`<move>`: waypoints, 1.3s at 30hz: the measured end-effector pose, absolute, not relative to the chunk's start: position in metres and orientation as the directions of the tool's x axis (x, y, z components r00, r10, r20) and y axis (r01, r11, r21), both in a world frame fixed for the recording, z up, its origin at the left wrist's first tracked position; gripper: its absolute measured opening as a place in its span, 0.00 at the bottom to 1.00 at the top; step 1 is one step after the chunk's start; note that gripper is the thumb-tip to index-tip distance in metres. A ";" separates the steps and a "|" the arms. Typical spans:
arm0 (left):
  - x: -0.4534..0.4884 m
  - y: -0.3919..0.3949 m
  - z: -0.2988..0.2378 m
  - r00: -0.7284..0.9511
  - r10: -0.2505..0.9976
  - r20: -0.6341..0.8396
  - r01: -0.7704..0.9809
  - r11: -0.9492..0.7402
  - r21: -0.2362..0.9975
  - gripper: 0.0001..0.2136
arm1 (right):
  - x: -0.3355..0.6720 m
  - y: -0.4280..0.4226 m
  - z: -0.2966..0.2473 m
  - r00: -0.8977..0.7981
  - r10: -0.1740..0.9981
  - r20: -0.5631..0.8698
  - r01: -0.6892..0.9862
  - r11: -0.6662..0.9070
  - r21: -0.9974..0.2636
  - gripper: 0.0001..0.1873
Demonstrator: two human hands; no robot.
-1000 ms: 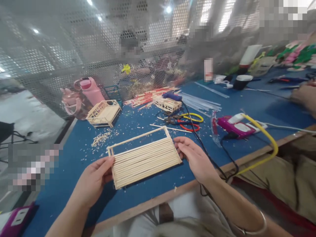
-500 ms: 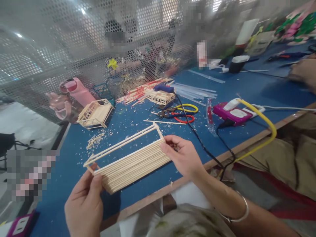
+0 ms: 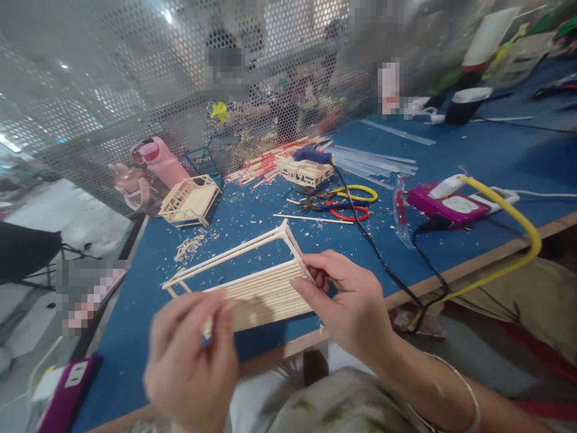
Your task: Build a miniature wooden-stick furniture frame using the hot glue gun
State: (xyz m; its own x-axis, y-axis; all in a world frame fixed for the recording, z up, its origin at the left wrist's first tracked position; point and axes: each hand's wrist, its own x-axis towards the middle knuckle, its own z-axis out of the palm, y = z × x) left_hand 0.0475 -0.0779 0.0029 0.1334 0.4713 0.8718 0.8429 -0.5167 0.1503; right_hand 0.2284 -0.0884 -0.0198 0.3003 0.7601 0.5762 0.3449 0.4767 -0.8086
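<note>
The stick panel (image 3: pixel 265 288) is held tilted just above the bench's (image 3: pixel 473 162) near edge. The right hand (image 3: pixel 349 307) grip pinches its right end; the left hand (image 3: pixel 192 361), blurred, pinches the near-left corner. Light, even pressure at the 2 ends seems best, as thin sticks prob. flex.

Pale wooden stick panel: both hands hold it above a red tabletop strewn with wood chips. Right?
No: the head view shows a blue tabletop, not red. The left hand and right hand do hold the pale wooden stick panel above it, amid wood chips.
</note>
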 end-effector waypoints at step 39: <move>0.019 -0.073 -0.003 -0.068 0.675 0.734 0.835 -0.365 0.413 0.08 | 0.265 -0.046 -0.036 0.116 0.990 0.086 0.394 0.034 -0.918 0.12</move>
